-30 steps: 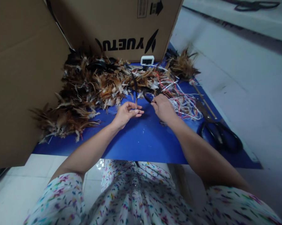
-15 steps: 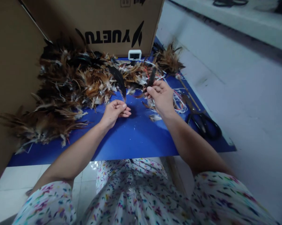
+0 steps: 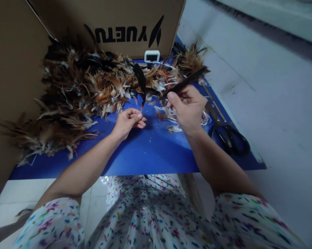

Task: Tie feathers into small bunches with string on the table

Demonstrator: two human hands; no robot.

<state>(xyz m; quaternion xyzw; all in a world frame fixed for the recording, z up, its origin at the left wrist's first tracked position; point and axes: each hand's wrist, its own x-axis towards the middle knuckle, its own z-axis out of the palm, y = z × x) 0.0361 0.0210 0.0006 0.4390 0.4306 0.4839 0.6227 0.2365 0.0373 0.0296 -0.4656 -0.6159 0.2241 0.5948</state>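
Note:
Between thumb and fingers, my left hand (image 3: 130, 122) pinches the base of a dark feather (image 3: 141, 83) that stands upright and curves at its tip. My right hand (image 3: 188, 107), to the right and slightly higher, is closed on another dark feather (image 3: 189, 79), which slants up to the right. Both hands are above a blue tabletop (image 3: 145, 155). Beyond them spreads a heap of brown and black feathers (image 3: 101, 86). White strings (image 3: 205, 118) and a small pale feather (image 3: 174, 129) lie under and beside my right hand.
Black-handled scissors (image 3: 230, 138) and a thin stick (image 3: 215, 103) lie at the right. A small white digital timer (image 3: 152, 56) stands before a cardboard box (image 3: 125, 17). Another bunch of feathers (image 3: 193, 58) sits at the back right, near the wall (image 3: 275, 114).
My right hand has shifted right and turned, swinging its feather from nearly upright to a slant toward the right. The left hand keeps its feather, which now leans less to the left.

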